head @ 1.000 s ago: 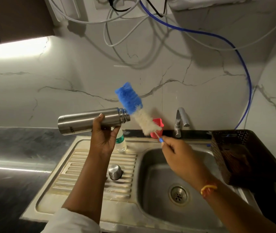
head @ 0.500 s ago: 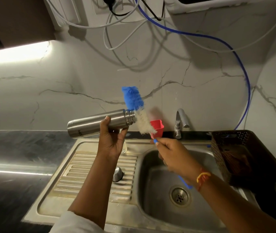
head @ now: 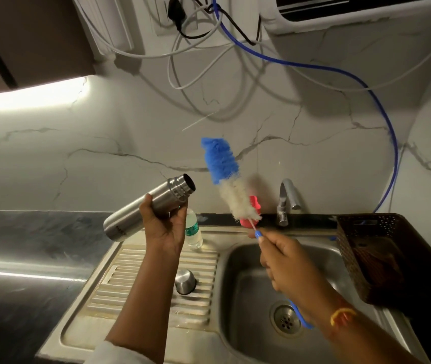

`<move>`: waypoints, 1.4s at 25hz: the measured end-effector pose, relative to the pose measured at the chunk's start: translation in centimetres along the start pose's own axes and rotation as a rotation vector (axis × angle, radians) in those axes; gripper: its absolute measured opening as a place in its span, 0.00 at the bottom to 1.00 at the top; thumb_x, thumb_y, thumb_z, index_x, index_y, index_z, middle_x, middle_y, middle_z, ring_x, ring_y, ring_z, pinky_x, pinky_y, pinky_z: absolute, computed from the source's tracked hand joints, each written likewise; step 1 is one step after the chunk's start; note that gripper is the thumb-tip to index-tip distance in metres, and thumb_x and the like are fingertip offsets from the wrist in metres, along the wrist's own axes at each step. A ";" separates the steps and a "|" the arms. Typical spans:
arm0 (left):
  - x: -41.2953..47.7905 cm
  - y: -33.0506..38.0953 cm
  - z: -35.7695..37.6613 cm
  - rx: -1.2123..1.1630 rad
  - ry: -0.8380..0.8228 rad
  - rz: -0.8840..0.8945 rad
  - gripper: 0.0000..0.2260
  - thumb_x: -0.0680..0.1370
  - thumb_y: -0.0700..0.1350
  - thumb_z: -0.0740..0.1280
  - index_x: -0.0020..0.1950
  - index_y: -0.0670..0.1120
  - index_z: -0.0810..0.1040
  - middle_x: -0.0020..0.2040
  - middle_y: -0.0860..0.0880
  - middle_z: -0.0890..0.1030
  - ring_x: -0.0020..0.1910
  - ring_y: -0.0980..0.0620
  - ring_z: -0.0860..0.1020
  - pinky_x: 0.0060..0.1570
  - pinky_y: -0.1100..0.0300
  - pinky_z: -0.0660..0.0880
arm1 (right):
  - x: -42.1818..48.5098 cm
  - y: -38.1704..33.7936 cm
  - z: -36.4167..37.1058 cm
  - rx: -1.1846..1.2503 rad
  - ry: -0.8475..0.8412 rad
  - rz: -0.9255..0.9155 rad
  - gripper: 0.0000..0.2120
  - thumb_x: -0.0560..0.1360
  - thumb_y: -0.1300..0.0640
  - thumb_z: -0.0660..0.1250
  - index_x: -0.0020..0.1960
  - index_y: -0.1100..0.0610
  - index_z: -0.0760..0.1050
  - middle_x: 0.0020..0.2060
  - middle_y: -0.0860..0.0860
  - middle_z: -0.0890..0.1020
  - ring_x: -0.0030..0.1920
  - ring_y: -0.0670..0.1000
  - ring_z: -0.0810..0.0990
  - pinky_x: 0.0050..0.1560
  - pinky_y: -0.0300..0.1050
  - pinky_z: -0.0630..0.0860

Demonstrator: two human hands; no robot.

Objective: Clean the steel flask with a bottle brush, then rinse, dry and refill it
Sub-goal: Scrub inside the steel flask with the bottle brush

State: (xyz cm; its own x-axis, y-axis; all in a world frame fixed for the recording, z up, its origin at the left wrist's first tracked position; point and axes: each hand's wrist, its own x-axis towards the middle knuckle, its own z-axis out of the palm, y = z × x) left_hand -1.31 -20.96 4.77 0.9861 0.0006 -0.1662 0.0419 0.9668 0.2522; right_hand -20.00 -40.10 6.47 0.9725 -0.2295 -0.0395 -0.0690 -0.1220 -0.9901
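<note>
Both hands grip: left hand (head: 165, 229) the tilted flask (head: 149, 210), right hand (head: 286, 266) the brush (head: 228, 179) beside its mouth.

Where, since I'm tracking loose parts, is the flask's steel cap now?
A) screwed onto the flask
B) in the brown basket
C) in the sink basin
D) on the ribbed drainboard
D: the steel cap stands on the ribbed drainboard, and the flask in the left hand shows an open mouth.

L hand (head: 165, 229) raised, grips flask (head: 130, 219); R hand (head: 287, 264) grips brush handle (head: 258, 234).
</note>
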 end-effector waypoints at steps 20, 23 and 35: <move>1.5 0.4 0.5 -0.002 0.009 0.001 0.39 0.67 0.47 0.81 0.74 0.42 0.68 0.64 0.35 0.81 0.61 0.35 0.82 0.64 0.38 0.77 | 0.6 -1.0 0.6 -0.337 -0.259 -0.043 0.10 0.83 0.49 0.60 0.53 0.45 0.80 0.29 0.48 0.77 0.29 0.49 0.73 0.33 0.46 0.72; 1.0 -0.9 0.8 -0.006 0.057 -0.018 0.33 0.71 0.47 0.80 0.71 0.43 0.68 0.62 0.34 0.82 0.60 0.34 0.83 0.63 0.36 0.77 | 2.0 -2.0 0.9 -0.265 -0.207 -0.014 0.10 0.83 0.50 0.59 0.54 0.45 0.80 0.27 0.45 0.72 0.27 0.41 0.68 0.30 0.38 0.66; 2.0 0.9 1.2 -0.024 -0.011 0.018 0.33 0.72 0.47 0.78 0.73 0.43 0.68 0.61 0.35 0.83 0.59 0.35 0.83 0.62 0.38 0.78 | 1.2 -1.1 0.4 -0.335 -0.276 -0.029 0.10 0.83 0.49 0.60 0.55 0.43 0.80 0.28 0.45 0.73 0.29 0.42 0.70 0.31 0.38 0.68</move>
State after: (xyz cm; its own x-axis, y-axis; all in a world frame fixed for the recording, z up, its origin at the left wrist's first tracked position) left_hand 0.93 -20.37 5.77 0.9883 0.0150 -0.1515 0.0208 0.9725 0.2318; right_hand -18.66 -39.90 7.49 0.9950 0.0396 -0.0922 -0.0654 -0.4414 -0.8949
